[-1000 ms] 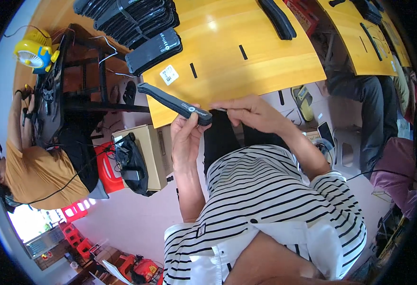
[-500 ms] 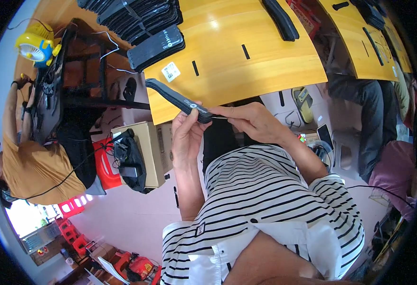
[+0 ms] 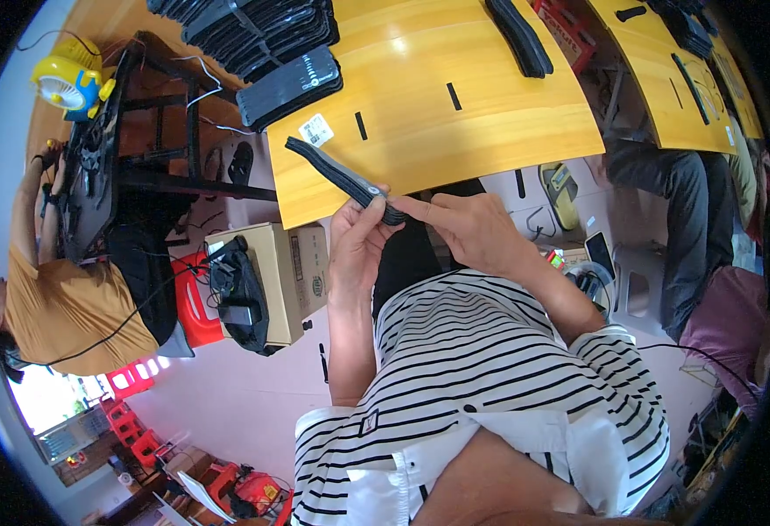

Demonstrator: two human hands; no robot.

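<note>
My left hand (image 3: 356,241) is closed round the near end of a small stack of long black fabric-like strips (image 3: 332,171), thumb on top. The stack slants up and left over the table's near edge, and a small pale mark shows on its top strip. My right hand (image 3: 477,230) is at the stack's near end, with its index finger stretched out and its tip touching or very close to the strips. The other fingers of that hand are bent and partly hidden; nothing shows held in them.
The yellow table (image 3: 455,145) has two dark slots and a white label (image 3: 316,130). A tall pile of black strips (image 3: 249,31) lies far left, a smaller bundle (image 3: 521,39) far right. A cardboard box (image 3: 280,280) stands left below. A person in orange (image 3: 82,311) works further left.
The strips and my left hand have shifted slightly right. My right index finger has straightened onto the stack's near end, where finger and thumb were close together before.
</note>
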